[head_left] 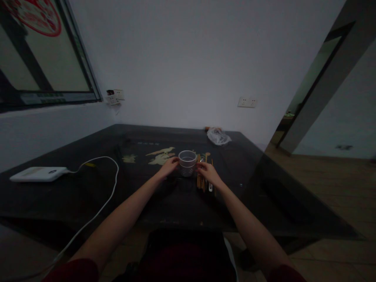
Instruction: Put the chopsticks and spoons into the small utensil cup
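A light-coloured utensil cup (187, 169) with an open top stands upright near the middle of the dark table (164, 199). My left hand (169, 166) grips its left side with the fingertips. On the opposite side, the fingers of my right hand (208, 172) are closed against the cup's wall. Several wooden chopsticks (199, 183) lie side by side just right of the cup, partly beneath my right hand. Among them is a spoon (210, 187) with a pale handle end; the rest of it is partly hidden.
At the back of the table a crumpled clear plastic bag (219, 137) lies near the wall. A white power bank (39, 174) is at the left, its white cable (115, 184) curving across the table and off the front edge. A dark flat object (286, 199) lies at the right.
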### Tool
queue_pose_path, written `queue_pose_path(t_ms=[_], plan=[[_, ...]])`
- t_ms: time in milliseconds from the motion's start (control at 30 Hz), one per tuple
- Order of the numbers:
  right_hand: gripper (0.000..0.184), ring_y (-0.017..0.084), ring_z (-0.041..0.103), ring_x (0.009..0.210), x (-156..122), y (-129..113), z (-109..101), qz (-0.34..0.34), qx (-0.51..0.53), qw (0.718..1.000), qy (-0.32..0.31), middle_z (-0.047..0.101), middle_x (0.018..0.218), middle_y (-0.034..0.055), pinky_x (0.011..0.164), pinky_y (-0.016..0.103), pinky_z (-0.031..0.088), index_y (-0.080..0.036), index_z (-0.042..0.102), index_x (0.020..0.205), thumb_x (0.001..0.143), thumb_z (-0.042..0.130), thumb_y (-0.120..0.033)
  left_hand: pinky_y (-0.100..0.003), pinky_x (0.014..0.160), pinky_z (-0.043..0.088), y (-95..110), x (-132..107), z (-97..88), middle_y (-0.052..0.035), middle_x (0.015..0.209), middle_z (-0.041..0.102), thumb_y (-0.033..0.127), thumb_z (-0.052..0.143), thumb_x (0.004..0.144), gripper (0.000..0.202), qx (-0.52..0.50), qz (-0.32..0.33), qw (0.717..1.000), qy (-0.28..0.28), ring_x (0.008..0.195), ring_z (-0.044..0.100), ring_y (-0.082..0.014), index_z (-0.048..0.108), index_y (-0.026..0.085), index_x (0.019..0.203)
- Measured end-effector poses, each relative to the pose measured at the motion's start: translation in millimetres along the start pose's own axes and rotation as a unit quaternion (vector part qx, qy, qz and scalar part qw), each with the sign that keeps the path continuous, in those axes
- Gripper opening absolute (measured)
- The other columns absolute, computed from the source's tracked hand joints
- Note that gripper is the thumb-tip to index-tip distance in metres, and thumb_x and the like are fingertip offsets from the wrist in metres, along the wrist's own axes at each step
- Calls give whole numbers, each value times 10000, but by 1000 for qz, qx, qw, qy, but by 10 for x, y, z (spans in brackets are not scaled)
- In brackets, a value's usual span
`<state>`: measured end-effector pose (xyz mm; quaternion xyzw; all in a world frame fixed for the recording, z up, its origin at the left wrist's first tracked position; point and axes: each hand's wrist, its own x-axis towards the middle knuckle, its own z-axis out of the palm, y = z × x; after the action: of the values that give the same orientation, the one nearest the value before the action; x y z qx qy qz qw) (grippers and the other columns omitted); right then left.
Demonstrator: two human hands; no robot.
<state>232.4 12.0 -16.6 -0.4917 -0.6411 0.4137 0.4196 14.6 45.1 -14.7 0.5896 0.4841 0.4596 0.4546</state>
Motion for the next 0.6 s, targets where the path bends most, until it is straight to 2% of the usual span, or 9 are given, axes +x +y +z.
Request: queue_pose_path(t_ms=[200,433,600], plan=[[272,167,684,811,-23,-32,-22,-3,18,1000,4,695,972,65,704,286,582,-169,658,1021,778,552,-107,-280,687,476,82,-10,-38,-72,908,675,153,578,670,208,-16,8,1000,8,840,618,-207,668,169,857],[237,153,685,763,-19,-53,-52,-12,25,1000,10,688,1003,82,698,277,573,-150,659,1011,800,551,-142,-289,683,476,168,0,-114,-86,906,677,150,548,693,220,-9,43,998,40,797,631,-197,665,155,879],[240,148,670,712,24,-46,-135,-28,4,999,26,708,867,68,629,250,554,-144,660,1011,802,547,-168,-274,700,481,268,-22,-194,-69,865,677,196,561,731,167,-34,87,992,82,775,630,-169,649,160,867]])
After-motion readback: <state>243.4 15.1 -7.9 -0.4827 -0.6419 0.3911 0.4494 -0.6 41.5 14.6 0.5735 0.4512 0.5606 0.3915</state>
